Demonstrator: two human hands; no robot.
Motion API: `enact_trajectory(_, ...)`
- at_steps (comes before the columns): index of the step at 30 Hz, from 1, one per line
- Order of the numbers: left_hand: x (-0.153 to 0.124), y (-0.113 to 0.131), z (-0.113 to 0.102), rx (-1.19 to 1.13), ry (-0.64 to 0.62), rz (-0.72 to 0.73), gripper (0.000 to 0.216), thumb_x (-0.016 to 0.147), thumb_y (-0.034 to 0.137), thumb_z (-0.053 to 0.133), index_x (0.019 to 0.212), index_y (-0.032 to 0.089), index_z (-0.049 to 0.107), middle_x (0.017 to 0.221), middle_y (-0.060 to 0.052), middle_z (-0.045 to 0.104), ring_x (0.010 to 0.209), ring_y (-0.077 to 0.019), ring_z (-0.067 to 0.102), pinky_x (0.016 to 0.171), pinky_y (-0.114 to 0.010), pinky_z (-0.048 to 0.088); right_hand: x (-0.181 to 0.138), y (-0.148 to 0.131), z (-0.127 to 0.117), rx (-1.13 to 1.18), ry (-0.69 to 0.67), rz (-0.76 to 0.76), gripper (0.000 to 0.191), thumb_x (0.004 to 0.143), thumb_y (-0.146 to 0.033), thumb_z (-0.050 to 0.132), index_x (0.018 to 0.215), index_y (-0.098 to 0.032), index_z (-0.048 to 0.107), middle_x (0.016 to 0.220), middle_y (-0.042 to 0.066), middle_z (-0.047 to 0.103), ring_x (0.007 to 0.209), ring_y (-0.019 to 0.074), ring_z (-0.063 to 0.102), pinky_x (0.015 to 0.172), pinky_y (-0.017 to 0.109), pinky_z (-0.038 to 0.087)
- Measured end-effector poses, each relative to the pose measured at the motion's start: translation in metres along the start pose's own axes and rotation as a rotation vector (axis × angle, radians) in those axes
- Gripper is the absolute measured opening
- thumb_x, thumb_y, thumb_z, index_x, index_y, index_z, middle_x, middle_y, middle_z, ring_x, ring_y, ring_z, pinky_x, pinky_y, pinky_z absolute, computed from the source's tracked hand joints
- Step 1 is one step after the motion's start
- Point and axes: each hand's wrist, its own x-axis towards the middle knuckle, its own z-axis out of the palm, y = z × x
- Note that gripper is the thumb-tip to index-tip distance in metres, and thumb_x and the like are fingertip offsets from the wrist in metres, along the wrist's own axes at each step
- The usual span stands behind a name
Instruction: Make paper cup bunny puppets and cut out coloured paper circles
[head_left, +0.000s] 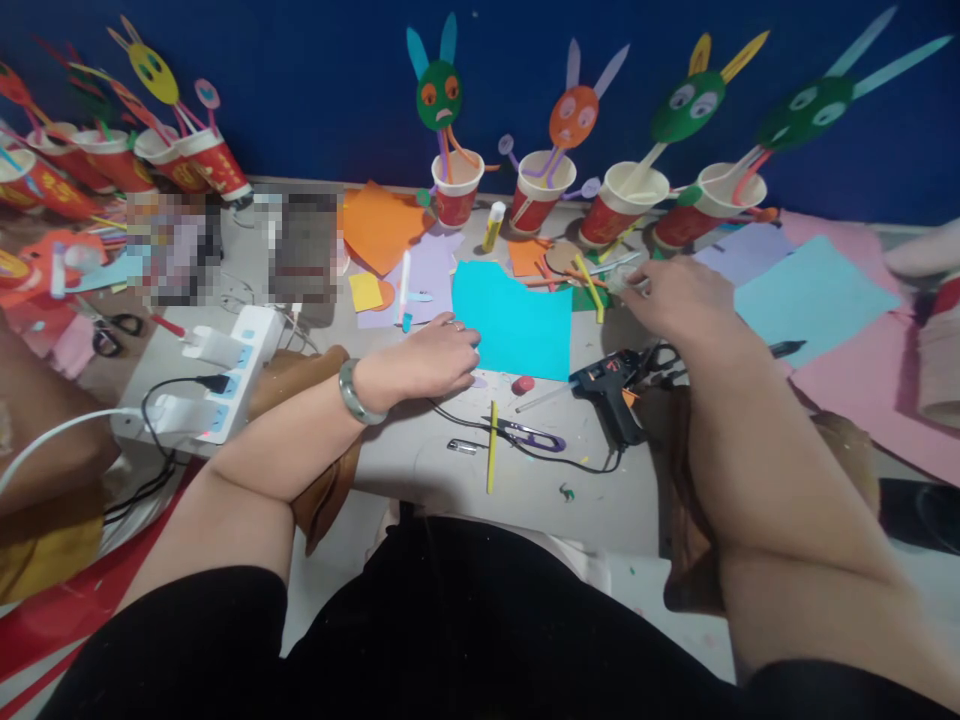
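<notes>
My left hand (431, 357), with a bangle at the wrist, rests at the left edge of a turquoise paper sheet (517, 325). Its fingers are loosely bent and hold nothing that I can see. Farther to the right, my right hand (682, 297) reaches over the table with its fingers closed at a small clear, whitish thing (621, 278), whose kind I cannot make out. A yellow strip (590, 290) and green paper scraps lie beside those fingertips. Below this hand is a black glue gun (611, 390). Scissors (664, 358) lie partly hidden under the right wrist.
Paper cups (457, 195) with paper puppets line the back wall. A glue stick (493, 227) stands before them. Purple-handled snips (532, 437) and a yellow strip (492, 450) lie in front. A power strip (240, 370) sits left; pink paper (870, 370) lies right, near other people's arms.
</notes>
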Motion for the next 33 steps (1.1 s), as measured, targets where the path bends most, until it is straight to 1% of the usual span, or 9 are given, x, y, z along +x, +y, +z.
enact_trajectory(3,-0.001,-0.001,-0.001,-0.019,0.006,0.004,0.035,0.112,0.027,0.054,0.091,0.014,0.08,0.107,-0.014,0.077,0.103,-0.0277,0.067,0.109,-0.046,0.046,0.004,0.003,0.004,0.039,-0.008,0.032,0.04,0.105,-0.031,0.063,0.138,-0.014,0.079,0.149,0.03,0.068,0.131,0.0436,0.068,0.104,0.052,0.056)
enact_trajectory(6,-0.003,-0.002,-0.003,-0.06,0.019,-0.014,0.037,0.112,0.025,0.053,0.089,0.014,0.078,0.106,-0.013,0.077,0.106,-0.0277,0.068,0.116,-0.05,0.044,0.003,0.005,0.007,0.12,0.088,0.018,0.036,0.103,-0.03,0.064,0.131,-0.014,0.079,0.152,0.03,0.062,0.139,0.0466,0.064,0.11,0.058,0.056)
enact_trajectory(9,-0.004,-0.003,-0.002,-0.08,0.038,-0.055,0.033,0.111,0.023,0.055,0.09,0.014,0.078,0.11,-0.014,0.077,0.114,-0.0293,0.068,0.127,-0.055,0.039,-0.003,0.005,0.01,0.241,0.274,-0.093,0.031,0.099,-0.029,0.069,0.126,-0.016,0.077,0.152,0.027,0.06,0.144,0.0435,0.062,0.117,0.056,0.054)
enact_trajectory(11,-0.005,-0.003,-0.001,-0.056,0.036,-0.061,0.03,0.111,0.025,0.056,0.097,0.014,0.08,0.116,-0.015,0.078,0.12,-0.0308,0.068,0.131,-0.058,0.036,-0.008,0.002,0.011,0.353,0.339,-0.241,0.029,0.096,-0.03,0.072,0.123,-0.018,0.075,0.147,0.025,0.064,0.142,0.0398,0.064,0.117,0.052,0.055)
enact_trajectory(16,-0.006,-0.003,0.003,-0.021,0.02,-0.056,0.028,0.112,0.026,0.056,0.122,0.014,0.079,0.135,-0.017,0.076,0.128,-0.0333,0.068,0.132,-0.061,0.035,-0.024,-0.018,0.017,0.502,0.182,-0.674,0.024,0.099,-0.045,0.065,0.108,-0.023,0.069,0.121,0.017,0.078,0.113,0.0351,0.074,0.102,0.051,0.061)
enact_trajectory(19,-0.005,-0.003,0.002,-0.024,-0.005,-0.066,0.031,0.112,0.024,0.054,0.13,0.012,0.077,0.139,-0.019,0.075,0.132,-0.0347,0.067,0.131,-0.061,0.036,-0.031,-0.031,0.027,0.502,0.105,-0.828,0.019,0.099,-0.044,0.063,0.102,-0.026,0.069,0.116,0.013,0.08,0.115,0.0357,0.075,0.102,0.052,0.061)
enact_trajectory(26,-0.002,-0.002,0.002,0.0,-0.012,-0.08,0.033,0.112,0.023,0.054,0.132,0.009,0.076,0.14,-0.02,0.075,0.134,-0.0359,0.065,0.128,-0.058,0.038,-0.035,-0.044,0.046,0.496,0.061,-0.892,0.015,0.098,-0.041,0.069,0.099,-0.028,0.075,0.117,0.012,0.079,0.119,0.0362,0.075,0.101,0.051,0.062)
enact_trajectory(30,-0.001,-0.001,0.002,0.035,0.029,-0.083,0.031,0.11,0.016,0.052,0.121,0.012,0.08,0.135,-0.018,0.077,0.132,-0.034,0.065,0.124,-0.054,0.041,-0.036,-0.045,0.047,0.508,0.031,-0.917,0.017,0.099,-0.044,0.069,0.099,-0.028,0.075,0.12,0.012,0.079,0.116,0.0357,0.076,0.1,0.051,0.062)
enact_trajectory(33,0.0,-0.002,0.0,0.037,0.048,-0.188,0.033,0.103,0.004,0.051,0.109,0.013,0.082,0.121,-0.015,0.08,0.127,-0.0319,0.067,0.12,-0.052,0.043,-0.037,-0.044,0.046,0.495,0.024,-0.913,0.016,0.098,-0.043,0.068,0.099,-0.028,0.073,0.121,0.013,0.078,0.116,0.0368,0.076,0.098,0.053,0.062)
